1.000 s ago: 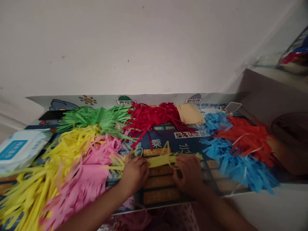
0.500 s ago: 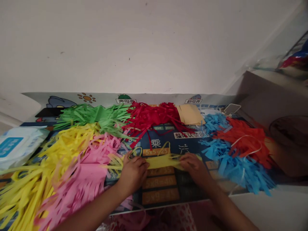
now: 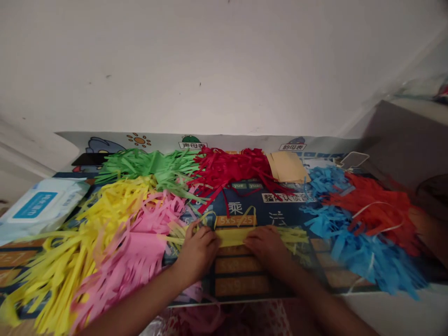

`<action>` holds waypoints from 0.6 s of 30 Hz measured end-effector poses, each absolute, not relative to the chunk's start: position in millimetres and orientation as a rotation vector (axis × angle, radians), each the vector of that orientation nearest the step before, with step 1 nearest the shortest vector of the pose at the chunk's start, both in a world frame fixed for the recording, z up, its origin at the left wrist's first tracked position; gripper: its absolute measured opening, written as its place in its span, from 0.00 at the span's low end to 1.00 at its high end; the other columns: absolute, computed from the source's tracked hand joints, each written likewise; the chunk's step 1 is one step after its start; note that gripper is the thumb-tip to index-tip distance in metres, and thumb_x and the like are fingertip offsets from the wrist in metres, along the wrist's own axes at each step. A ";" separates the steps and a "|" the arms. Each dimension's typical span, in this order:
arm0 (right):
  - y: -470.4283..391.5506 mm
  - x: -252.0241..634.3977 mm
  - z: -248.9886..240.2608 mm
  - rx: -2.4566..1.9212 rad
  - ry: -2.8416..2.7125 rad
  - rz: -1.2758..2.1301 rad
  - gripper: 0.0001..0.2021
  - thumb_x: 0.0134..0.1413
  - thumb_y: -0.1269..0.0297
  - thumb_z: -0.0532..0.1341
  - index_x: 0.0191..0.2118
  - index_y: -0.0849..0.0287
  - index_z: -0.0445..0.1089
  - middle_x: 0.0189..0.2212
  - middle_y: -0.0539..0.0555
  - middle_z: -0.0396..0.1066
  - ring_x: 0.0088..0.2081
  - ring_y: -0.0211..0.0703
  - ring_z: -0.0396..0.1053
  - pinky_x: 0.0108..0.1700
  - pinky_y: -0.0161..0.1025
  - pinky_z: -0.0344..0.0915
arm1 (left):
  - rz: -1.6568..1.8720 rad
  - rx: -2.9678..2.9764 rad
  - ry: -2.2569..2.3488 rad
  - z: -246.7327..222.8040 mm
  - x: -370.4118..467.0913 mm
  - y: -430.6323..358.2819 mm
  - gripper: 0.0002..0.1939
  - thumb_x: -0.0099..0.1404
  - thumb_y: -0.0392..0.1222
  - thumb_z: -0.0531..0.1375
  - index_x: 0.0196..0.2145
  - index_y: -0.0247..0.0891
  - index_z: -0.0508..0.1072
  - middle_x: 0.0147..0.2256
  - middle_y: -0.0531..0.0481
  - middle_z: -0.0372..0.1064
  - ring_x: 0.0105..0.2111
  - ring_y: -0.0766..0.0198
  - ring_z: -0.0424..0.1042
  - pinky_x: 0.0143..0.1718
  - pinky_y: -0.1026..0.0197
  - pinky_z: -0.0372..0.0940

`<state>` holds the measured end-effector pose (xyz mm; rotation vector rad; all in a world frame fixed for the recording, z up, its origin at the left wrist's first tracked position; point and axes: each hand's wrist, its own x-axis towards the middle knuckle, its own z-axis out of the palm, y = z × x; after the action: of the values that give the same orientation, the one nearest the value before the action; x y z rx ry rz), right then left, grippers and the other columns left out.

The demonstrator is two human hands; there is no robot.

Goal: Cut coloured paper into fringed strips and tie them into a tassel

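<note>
Mat (image 3: pixel 241 285) | left hand (image 3: pixel 199 249), right hand (image 3: pixel 269 247): palms down on yellow strip (image 3: pixel 231 237)

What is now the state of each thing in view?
Left hand: on yellow strip
Right hand: on yellow strip
Yellow strip: flat between hands
Yellow fringe: spread loose
Pink fringe: overlapping yellow fringe
Green fringe: spread
Red fringe: bunched
Tan sheets: stacked
White pack: lying flat
Orange-red fringe: overlapping blue fringe
Printed sheet: spread, back edge raised

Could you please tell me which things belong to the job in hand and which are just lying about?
Likely job: yellow strip, touched by left hand and right hand; probably green fringe, red fringe, pink fringe, blue fringe, yellow fringe, orange fringe.

Seemingly lying about: white packet, perhaps beige sheets.
</note>
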<state>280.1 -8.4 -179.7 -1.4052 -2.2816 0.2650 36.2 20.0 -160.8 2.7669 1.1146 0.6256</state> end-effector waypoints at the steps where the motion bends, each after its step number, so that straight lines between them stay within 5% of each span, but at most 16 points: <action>1: -4.7 286.0 -178.0 -1.467 -2.256 0.342 0.08 0.62 0.64 0.59 0.34 0.52 0.75 0.35 0.50 0.75 0.38 0.41 0.68 0.43 0.42 0.52 | 0.634 2.714 1.118 -160.3 34.5 22.5 0.08 0.67 0.38 0.56 0.37 0.44 0.75 0.33 0.52 0.74 0.39 0.57 0.69 0.54 0.43 0.49; 9: 19.5 284.8 -170.1 -1.731 -2.232 0.409 0.13 0.61 0.61 0.59 0.26 0.58 0.70 0.28 0.50 0.71 0.35 0.43 0.66 0.38 0.41 0.48 | 0.514 2.477 1.371 -155.6 41.8 39.4 0.15 0.67 0.41 0.57 0.23 0.40 0.74 0.27 0.52 0.73 0.34 0.58 0.68 0.43 0.49 0.53; 18: 22.4 285.5 -182.1 -1.713 -2.211 0.351 0.15 0.61 0.60 0.58 0.23 0.57 0.67 0.26 0.50 0.70 0.33 0.43 0.66 0.37 0.41 0.47 | 0.479 2.513 1.424 -165.6 43.7 44.3 0.15 0.65 0.41 0.59 0.20 0.39 0.72 0.24 0.52 0.71 0.33 0.57 0.67 0.40 0.50 0.53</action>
<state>285.5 22.4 -182.1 -1.7134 -2.2112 0.3507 43.7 44.3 -165.6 2.5127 1.4243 0.4794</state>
